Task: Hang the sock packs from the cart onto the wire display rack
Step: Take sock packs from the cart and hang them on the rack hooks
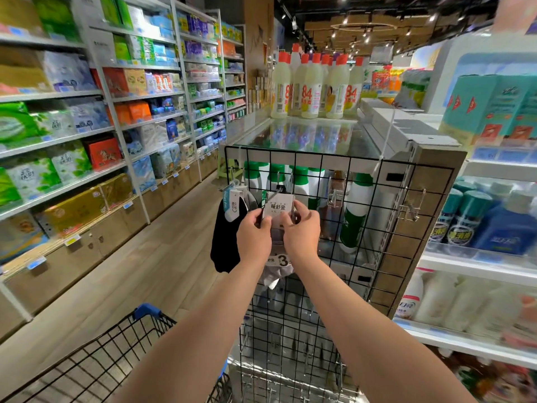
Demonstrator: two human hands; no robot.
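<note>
A grey sock pack (pixel 278 206) with a white header card hangs by its black hook on the black wire display rack (pixel 363 199). My left hand (pixel 254 238) pinches the pack's left edge and my right hand (pixel 300 229) pinches its right edge, just below the card. Part of the pack's lower label (pixel 280 261) shows between my wrists. To the left, a black sock pack (pixel 225 237) with a blue-and-white card hangs from another hook. The wire cart (pixel 110 353) with a blue handle stands at the bottom left; its contents are out of view.
Empty metal hooks (pixel 335 196) (pixel 411 210) stick out of the rack to the right. Green-capped bottles stand behind the grid, white bottles (pixel 313 85) on top of the unit. Tissue shelves (pixel 87 126) line the left of the wooden-floored aisle, detergent shelves (pixel 479 228) the right.
</note>
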